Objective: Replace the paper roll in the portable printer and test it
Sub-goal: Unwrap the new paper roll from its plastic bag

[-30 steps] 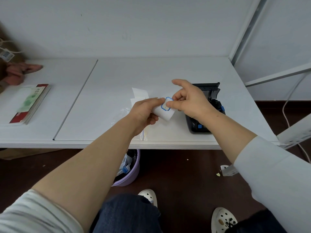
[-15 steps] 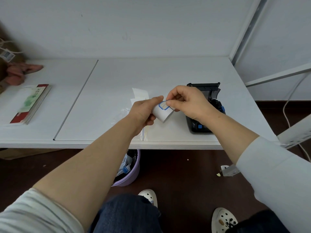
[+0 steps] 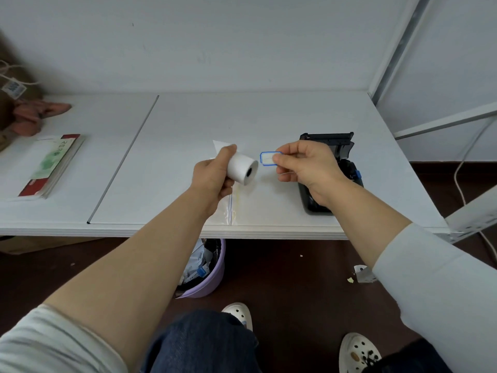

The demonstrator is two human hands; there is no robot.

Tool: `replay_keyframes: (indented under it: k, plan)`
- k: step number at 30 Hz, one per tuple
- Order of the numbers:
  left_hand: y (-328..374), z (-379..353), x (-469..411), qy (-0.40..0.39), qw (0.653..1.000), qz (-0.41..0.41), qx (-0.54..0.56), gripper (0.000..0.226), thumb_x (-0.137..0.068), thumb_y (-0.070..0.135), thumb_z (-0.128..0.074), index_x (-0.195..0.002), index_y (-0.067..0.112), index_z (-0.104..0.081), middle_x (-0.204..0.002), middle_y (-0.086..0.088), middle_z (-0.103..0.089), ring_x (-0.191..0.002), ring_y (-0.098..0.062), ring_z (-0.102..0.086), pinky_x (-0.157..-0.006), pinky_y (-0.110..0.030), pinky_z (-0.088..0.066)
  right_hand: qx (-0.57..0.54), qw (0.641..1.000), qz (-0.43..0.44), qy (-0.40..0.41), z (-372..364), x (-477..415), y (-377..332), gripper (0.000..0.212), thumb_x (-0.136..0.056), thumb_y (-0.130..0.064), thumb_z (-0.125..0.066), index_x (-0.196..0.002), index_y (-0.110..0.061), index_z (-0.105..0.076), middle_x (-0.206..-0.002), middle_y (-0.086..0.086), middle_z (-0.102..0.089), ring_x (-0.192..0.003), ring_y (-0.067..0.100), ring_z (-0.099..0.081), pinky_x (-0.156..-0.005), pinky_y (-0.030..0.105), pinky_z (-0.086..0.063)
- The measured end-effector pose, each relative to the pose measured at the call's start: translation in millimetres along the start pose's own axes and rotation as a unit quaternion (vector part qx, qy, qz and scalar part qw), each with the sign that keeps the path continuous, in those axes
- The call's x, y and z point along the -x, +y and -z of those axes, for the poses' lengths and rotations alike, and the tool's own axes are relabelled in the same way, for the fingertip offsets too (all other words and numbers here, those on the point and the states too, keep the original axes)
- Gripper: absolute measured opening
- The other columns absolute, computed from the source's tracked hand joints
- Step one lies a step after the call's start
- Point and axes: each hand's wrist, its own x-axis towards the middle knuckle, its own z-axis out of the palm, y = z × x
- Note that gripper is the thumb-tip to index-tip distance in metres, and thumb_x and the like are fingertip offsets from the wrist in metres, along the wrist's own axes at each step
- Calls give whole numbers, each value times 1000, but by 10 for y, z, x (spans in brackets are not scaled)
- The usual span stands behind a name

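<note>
My left hand (image 3: pixel 213 176) grips a white paper roll (image 3: pixel 242 168) above the table, its dark core facing right. My right hand (image 3: pixel 306 165) pinches a small white sticker with a blue border (image 3: pixel 267 158), held just clear of the roll. The black portable printer (image 3: pixel 336 157) lies on the table behind my right hand with its lid standing open; my wrist hides much of its body.
A clear plastic bag (image 3: pixel 231 211) and a white paper scrap (image 3: pixel 222 144) lie on the white table (image 3: pixel 269 117). A red-edged booklet stack (image 3: pixel 53 165) sits at left. A purple waste bin (image 3: pixel 207 273) stands under the table. A metal shelf post (image 3: pixel 395 47) rises at right.
My right hand has peeled the blue-bordered sticker off the roll and drawn it to the right. My left hand has turned the roll so its core shows.
</note>
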Motion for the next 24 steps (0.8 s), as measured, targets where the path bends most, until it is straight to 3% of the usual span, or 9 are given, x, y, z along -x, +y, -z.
replay_keyframes:
  k: [4,8,10,16,19,21,24]
  plan:
    - [17,201,-43,73,996,14,52,34,-81,46,-58,-74,14,-50,-62,-5,-45,-49,-16,-37,-43,-22,-31,36,999,-39,-5,-166,-3,75,18,-79,0,-67,-70,-15,-60,-66,3,-59,-51,11,-53,-44,16,-50]
    - [-56,362,-101,83,994,25,73,32,-83,51,-55,-83,19,-55,-77,-4,-61,-70,-17,-59,-72,-31,-51,107,992,-44,-52,-439,-35,161,18,-77,-3,-70,-69,-15,-59,-63,2,-57,-51,12,-51,-39,16,-43]
    - [-100,411,-134,77,992,34,92,32,-83,51,-55,-88,20,-57,-85,-4,-64,-82,-17,-63,-82,-38,-53,148,986,-37,-71,-582,-66,214,19,-76,-5,-71,-67,-16,-58,-61,1,-56,-50,12,-49,-36,17,-38]
    - [-174,482,-186,48,993,38,104,29,-85,50,-55,-88,21,-57,-88,-3,-66,-90,-21,-68,-87,-46,-50,323,942,-14,-94,-848,-174,374,25,-73,-14,-74,-59,-22,-56,-60,-3,-56,-50,15,-50,-52,24,-42]
    - [-163,501,-209,42,992,40,108,29,-83,49,-56,-89,20,-58,-88,-4,-66,-89,-23,-69,-87,-46,-51,395,914,-7,-90,-895,-174,441,7,-73,-16,-73,-76,-16,-67,-83,6,-68,-74,24,-61,-66,29,-45]
    - [-160,498,-216,38,993,41,107,28,-83,48,-57,-89,20,-57,-86,-3,-65,-88,-22,-68,-86,-45,-50,436,896,-6,-84,-913,-162,477,16,-73,-17,-72,-87,-14,-67,-95,5,-67,-91,27,-63,-67,29,-43]
    - [-160,480,-203,32,993,43,101,28,-83,47,-58,-89,20,-57,-85,-3,-65,-84,-21,-67,-87,-43,-50,479,876,-10,-55,-909,-129,473,47,-70,-22,-75,-111,-13,-52,-109,5,-54,-99,27,-58,-67,30,-38]
